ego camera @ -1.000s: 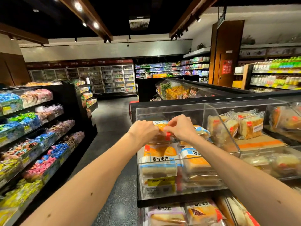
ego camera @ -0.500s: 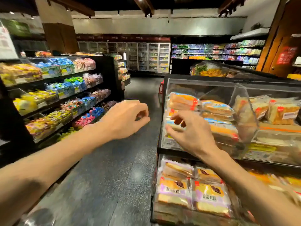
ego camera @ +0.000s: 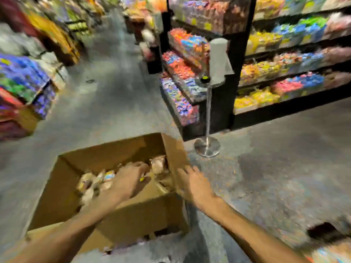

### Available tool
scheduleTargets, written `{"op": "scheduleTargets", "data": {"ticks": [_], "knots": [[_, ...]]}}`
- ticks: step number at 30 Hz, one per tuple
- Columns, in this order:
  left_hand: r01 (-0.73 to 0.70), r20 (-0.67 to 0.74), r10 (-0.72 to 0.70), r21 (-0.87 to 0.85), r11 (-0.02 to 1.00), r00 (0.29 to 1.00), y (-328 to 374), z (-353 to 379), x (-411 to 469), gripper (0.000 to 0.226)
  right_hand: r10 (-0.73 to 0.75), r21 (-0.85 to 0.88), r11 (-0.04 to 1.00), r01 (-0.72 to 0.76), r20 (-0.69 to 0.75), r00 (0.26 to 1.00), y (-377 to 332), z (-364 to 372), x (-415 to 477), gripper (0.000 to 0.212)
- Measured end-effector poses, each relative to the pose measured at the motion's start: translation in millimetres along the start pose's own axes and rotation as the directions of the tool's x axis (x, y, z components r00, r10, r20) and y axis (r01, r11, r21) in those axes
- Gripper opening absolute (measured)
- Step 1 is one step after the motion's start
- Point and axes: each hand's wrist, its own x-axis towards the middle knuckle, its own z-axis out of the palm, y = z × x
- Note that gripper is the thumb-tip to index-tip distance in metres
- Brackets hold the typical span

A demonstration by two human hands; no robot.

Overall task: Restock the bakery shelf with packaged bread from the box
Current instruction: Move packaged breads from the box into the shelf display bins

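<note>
An open cardboard box (ego camera: 133, 215) stands on the grey floor below me, with several packaged breads (ego camera: 95, 181) lying in its bottom. My left hand (ego camera: 129, 179) reaches down into the box, fingers spread over the packages; motion blur hides whether it grips one. My right hand (ego camera: 193, 183) hovers at the box's right flap (ego camera: 174, 154) with fingers extended, holding nothing. The bakery shelf is out of view.
Black candy shelves (ego camera: 284, 59) fill the upper right, with an end rack (ego camera: 182, 73) facing the aisle. A chrome stand (ego camera: 208, 128) with a white bag roll rises just right of the box. More stacked goods (ego camera: 22, 88) line the left.
The view swung from the bread display down to the box on the floor. Both hands left the shelf; the left one is now inside the box, the right at its flap.
</note>
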Motion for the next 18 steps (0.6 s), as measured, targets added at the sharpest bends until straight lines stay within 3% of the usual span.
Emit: {"op": "scheduleTargets", "data": {"ticks": [3, 7, 10, 13, 15, 18], "knots": [[0.225, 0.123, -0.224, 0.0, 0.974, 0.967, -81.4, 36.8, -34.2, 0.03, -0.121, 0.009, 0.993, 0.121, 0.13, 0.984, -62.3, 48.8, 46.2, 0.044], [0.495, 0.25, -0.455, -0.128, 0.859, 0.855, -185.6, 83.8, -57.8, 0.032, -0.218, -0.004, 0.973, 0.229, 0.29, 0.932, -127.4, 106.7, 108.8, 0.045], [0.638, 0.363, -0.545, -0.218, 0.739, 0.756, -261.5, 119.7, -63.9, 0.033, -0.172, 0.037, 0.984, 0.172, 0.406, 0.897, -175.1, 158.1, 160.6, 0.044], [0.759, 0.499, -0.594, -0.244, 0.603, 0.632, -322.8, 158.3, -63.5, 0.035, -0.077, 0.133, 0.991, 0.001, 0.57, 0.818, -217.0, 209.4, 207.0, 0.043], [0.85, 0.582, -0.624, -0.293, 0.438, 0.522, -356.2, 182.8, -60.5, 0.039, -0.022, 0.169, 0.979, -0.117, 0.652, 0.758, -238.3, 238.9, 234.4, 0.041], [0.918, 0.683, -0.64, -0.383, 0.097, 0.353, -398.9, 219.1, -48.8, 0.049, 0.064, 0.195, 0.938, -0.288, 0.718, 0.693, -257.4, 279.4, 271.3, 0.038]]}}
